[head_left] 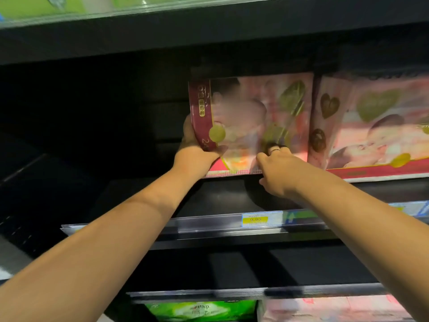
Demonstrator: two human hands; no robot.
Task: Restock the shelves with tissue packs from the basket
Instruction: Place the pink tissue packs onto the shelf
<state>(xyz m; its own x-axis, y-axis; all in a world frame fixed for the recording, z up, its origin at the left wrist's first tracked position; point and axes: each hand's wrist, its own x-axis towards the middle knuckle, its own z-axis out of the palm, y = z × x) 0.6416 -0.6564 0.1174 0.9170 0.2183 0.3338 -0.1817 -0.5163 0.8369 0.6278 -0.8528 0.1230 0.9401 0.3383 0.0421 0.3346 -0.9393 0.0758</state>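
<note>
A pink tissue pack with a dark red band stands upright on the black middle shelf. My left hand grips its lower left corner, thumb on the front and fingers behind the side. My right hand is at the pack's lower right edge; the fingers reach toward the plastic and a ring shows on one of them. A second pink tissue pack stands just to the right, its side against the first. The basket is out of view.
Left of the held pack the shelf is dark and shows no goods. A price rail with a yellow tag runs along the shelf front. Green packs fill the shelf above. A green pack and a pink pack sit below.
</note>
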